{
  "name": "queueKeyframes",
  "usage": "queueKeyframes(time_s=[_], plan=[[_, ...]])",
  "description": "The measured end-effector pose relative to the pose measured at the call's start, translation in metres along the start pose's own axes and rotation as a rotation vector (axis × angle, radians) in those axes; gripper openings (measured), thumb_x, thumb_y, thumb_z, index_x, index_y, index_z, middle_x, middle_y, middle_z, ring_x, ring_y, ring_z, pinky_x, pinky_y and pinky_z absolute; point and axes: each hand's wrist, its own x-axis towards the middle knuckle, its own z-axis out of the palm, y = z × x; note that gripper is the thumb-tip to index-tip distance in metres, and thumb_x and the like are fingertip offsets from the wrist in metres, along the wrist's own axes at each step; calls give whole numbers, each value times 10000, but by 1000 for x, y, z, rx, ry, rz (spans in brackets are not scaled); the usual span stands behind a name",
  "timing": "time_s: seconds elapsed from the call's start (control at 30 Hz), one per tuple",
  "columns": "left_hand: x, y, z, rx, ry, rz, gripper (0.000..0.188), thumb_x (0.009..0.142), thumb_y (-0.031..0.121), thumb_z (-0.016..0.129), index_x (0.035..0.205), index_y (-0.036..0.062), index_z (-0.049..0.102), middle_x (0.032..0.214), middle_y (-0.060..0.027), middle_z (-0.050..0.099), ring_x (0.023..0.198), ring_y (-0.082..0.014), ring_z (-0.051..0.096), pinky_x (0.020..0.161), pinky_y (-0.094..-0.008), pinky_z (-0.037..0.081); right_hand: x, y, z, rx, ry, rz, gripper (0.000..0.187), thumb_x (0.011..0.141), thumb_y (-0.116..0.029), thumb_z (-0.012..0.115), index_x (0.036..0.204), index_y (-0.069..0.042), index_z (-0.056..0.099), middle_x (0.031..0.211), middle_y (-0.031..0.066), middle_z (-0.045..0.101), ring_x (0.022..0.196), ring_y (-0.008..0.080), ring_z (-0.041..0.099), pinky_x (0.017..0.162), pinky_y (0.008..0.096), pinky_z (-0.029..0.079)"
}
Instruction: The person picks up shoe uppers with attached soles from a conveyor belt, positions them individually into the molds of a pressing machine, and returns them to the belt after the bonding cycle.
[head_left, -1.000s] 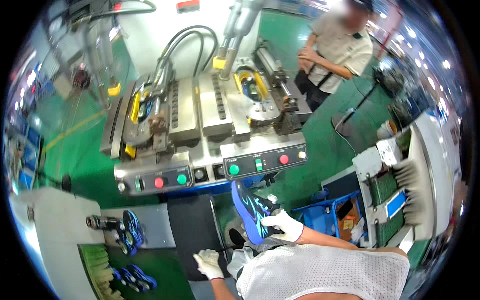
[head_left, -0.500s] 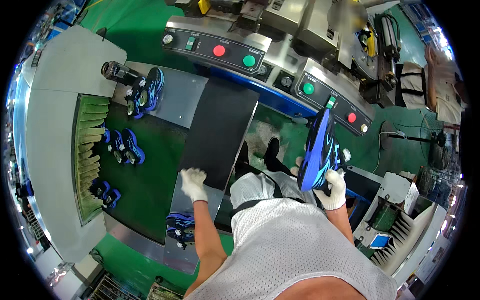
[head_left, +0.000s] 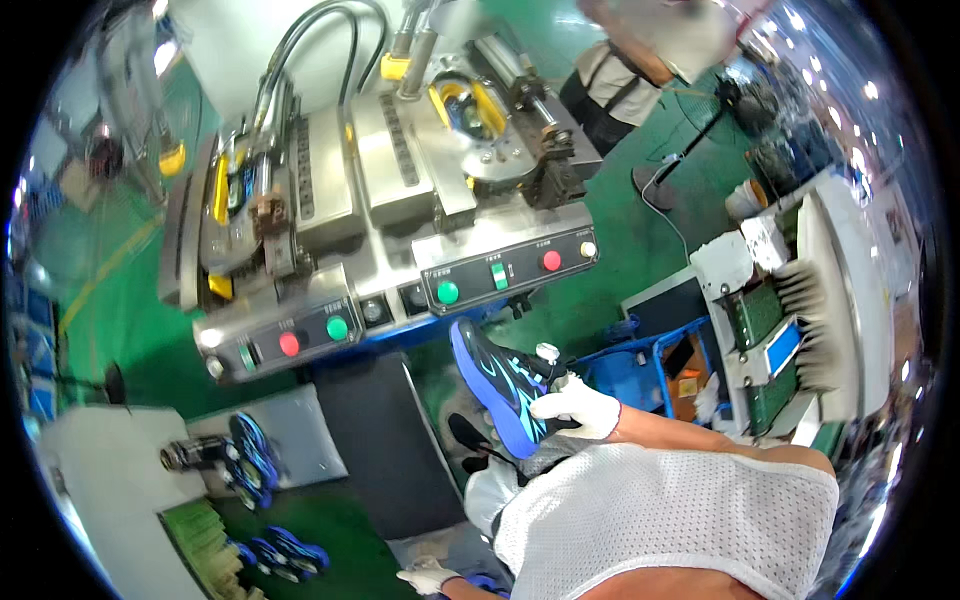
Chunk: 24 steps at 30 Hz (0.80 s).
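In my gloved right hand [head_left: 582, 405] is a black and blue sneaker [head_left: 500, 385] with a purple-blue midsole, gripped at its heel end. Its toe points up and left, toward the machine's control panels. My gloved left hand [head_left: 430, 577] is low in the picture beside the black mat [head_left: 375, 440], its fingers stretched out and nothing visible in them. Partly hidden next to that wrist are more blue shoes [head_left: 487, 584], cut off by the lower edge.
Ahead stands a metal machine [head_left: 385, 170] with red and green buttons on two panels. On the left, blue shoes [head_left: 285, 552] lie on a green conveyor by a bristle-curtained opening. A blue crate [head_left: 680, 370] and a bristled unit [head_left: 800, 330] are at right. Another person [head_left: 615, 90] stands beyond.
My view has swung up and right, showing more of the machine. The sneaker has moved left relative to the right panel, still in my right hand. My left hand now appears at the lower edge.
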Motion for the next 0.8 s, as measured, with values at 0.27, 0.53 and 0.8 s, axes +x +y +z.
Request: queueKeyframes(time_s=[0.27,0.53,0.8], plan=[[-290,207,308,192,-1018,537,319,1071,183,557,1299,-40,555,1140,-175,647,927,-217,666,820,-347,593,12,-42,-29,123,-40,-147,396,845,-251,814,1202,-111,715,1084,-11,698,988,119,621,852,385,500],[-567,175,575,372,-1584,1339,420,1006,164,659,1378,-8,571,1344,-178,640,1235,-267,626,1046,-389,496,20,-117,-99,369,-55,-444,410,881,-94,755,1266,5,658,1216,108,714,1127,189,666,990,398,530],[-689,114,764,951,-1165,1602,717,899,337,701,1480,-15,473,1447,-297,530,1333,-421,521,1134,-486,401,-7,-139,-149,390,30,-676,714,910,-41,708,1546,26,390,1428,206,599,1285,314,617,1112,468,492]])
